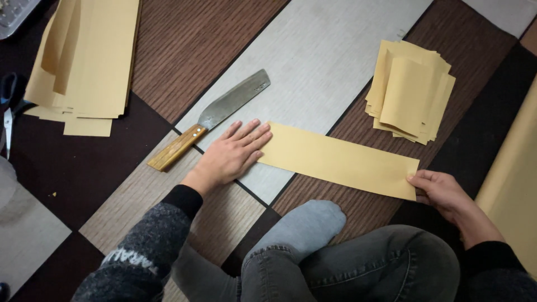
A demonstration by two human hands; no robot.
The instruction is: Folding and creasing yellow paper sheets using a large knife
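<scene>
Surface: patterned floor of brown, grey and dark panels; the person sits on it with legs crossed.
Paper strip: long tan rectangle, lying flat on the floor directly in front of the knees, running from the left hand to the right hand across a grey and a brown panel.
Left hand: spread open, palm down, fingers extended; the fingertips press on the strip's left end and pin it to the floor. Nothing is gripped.
Right hand: partly closed; thumb and fingers pinch the strip's lower right corner at the edge.
Knife: broad blade with wooden handle, lying on the floor just beside the left hand, apart from the strip.
Small stack: short tan pieces, some curling, beyond the strip's right half.
Large stack: longer tan sheets, far left, well apart.
Scissors: at the left edge, partly out of view.
Handling judgement: the strip looks light, thin and flexible; it probably slides easily on the smooth floor and creases if bent sharply.
Hold points: flat pressure on one end, light pinch at the opposite corner or edge.
</scene>
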